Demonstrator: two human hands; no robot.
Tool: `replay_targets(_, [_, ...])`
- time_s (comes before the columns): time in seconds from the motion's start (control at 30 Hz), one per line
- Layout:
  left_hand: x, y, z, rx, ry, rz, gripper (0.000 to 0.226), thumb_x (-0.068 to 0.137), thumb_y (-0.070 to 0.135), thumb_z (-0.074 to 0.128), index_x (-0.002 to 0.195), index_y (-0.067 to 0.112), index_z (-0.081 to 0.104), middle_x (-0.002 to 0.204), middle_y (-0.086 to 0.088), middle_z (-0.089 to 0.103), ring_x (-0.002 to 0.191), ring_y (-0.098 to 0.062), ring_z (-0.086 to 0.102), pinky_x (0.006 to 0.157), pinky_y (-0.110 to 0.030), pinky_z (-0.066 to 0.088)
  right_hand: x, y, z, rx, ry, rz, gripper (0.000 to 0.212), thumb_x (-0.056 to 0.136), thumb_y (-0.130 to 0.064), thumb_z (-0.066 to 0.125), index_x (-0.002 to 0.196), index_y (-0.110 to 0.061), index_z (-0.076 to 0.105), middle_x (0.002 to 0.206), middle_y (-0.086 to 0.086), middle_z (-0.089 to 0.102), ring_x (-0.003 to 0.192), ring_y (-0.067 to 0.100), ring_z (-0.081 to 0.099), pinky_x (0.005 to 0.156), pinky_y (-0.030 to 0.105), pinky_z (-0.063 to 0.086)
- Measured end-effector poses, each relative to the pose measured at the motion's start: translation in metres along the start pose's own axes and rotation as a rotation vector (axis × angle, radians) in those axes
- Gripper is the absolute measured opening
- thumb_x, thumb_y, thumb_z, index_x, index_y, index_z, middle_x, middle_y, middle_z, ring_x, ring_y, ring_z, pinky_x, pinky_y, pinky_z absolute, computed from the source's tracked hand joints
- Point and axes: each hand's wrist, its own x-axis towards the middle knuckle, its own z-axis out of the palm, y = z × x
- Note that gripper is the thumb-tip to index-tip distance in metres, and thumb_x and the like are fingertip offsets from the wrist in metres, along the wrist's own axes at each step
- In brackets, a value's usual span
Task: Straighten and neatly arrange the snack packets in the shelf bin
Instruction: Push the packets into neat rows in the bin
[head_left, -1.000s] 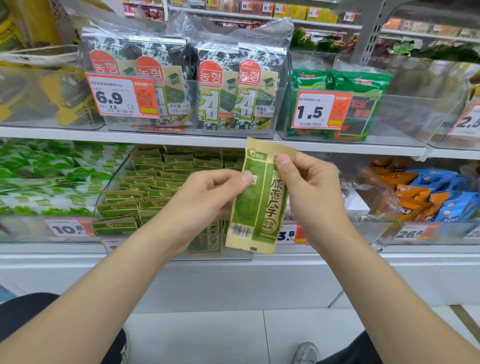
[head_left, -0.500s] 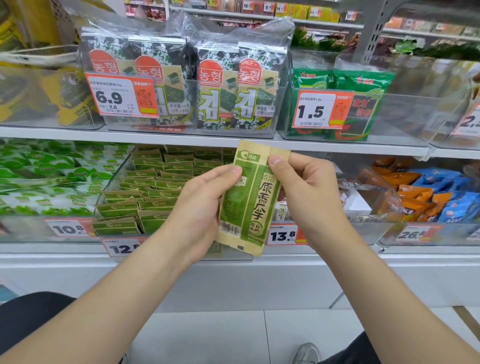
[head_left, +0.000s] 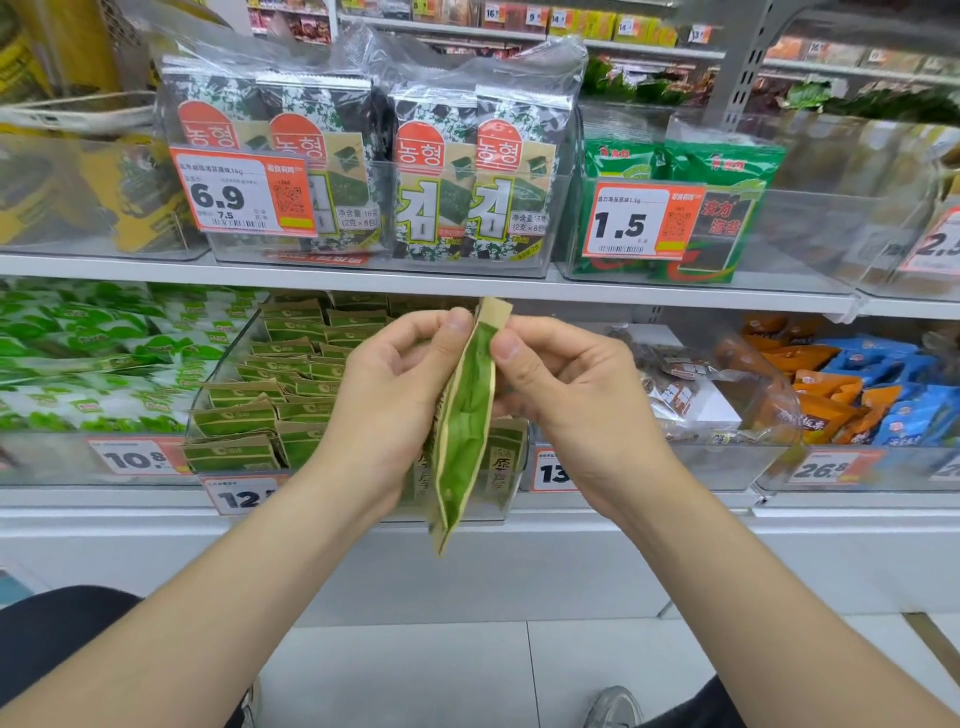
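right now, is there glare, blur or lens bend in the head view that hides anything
Head view: even light, no hard shadows; wide-angle lens bends the shelf edge; glare streaks the clear wrap on the seaweed packs; price tag reads sharp; the held packet is edge-on, its print hidden; far shelves soft.

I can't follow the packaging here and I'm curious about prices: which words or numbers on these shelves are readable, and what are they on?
"6.9", "7.5": upper left price tag.
"농형": seaweed packs.
"1.5": upper right price tag.
"10.8": lower left tag.
"26.8": lower right tag.
"12": half-hidden tag.
"13": second half-hidden tag.
Fine print: too small.
Held snack packet: edge-on, unreadable.
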Motion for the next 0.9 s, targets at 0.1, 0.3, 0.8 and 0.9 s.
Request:
replay_targets(0.1, [-0.004,0.005,0.004,-0.054,-0.084,-0.011,0.051,0.089,0.046,0.069,0.114,0.001,0.072,0.092,-0.013,0.075,0.080,-0.020,0.072,0.070,-0.032,0.059,0.000,0.000,0.004,-0.098,0.057,-0.060,0.011,0.099,-0.003,0.070,0.101,0.008,0.073,0.086,0.016,0.076,0.074,0.016,0.070,0.069,0.029,0.060])
replay_targets(0.3, [-0.001,0.004,-0.003,0.034,-0.065,0.009,0.024,0.085,0.034,0.079,0.085,0.010,0.076,0.083,-0.007,0.075,0.076,-0.016,0.068,0.075,-0.032,0.050,0.004,-0.004,0.000,-0.244,0.181,-0.081,0.015,0.103,-0.006,0.064,0.094,0.002,0.074,0.080,0.016,0.074,0.071,0.016,0.063,0.068,0.033,0.054])
replay_targets(0.8, [0.009,0.010,-0.003,-0.375,-0.013,-0.140,0.023,0.113,0.034,0.043,0.125,0.018,0.055,0.138,-0.022,0.067,0.108,-0.033,0.068,0.098,-0.050,0.056,-0.006,-0.007,-0.001,-0.326,-0.135,0.225,0.040,0.072,-0.023,0.091,0.095,-0.012,0.061,0.117,0.006,0.073,0.090,0.020,0.072,0.085,0.039,0.062])
replay_targets(0.9, [0.008,0.010,-0.007,-0.187,-0.113,-0.092,0.026,0.110,0.043,0.051,0.126,0.022,0.053,0.132,-0.014,0.070,0.107,-0.032,0.063,0.094,-0.054,0.047,-0.004,-0.012,-0.001,-0.285,-0.010,0.130,0.029,0.080,-0.010,0.091,0.087,-0.008,0.064,0.089,-0.003,0.073,0.071,0.014,0.069,0.070,0.030,0.059])
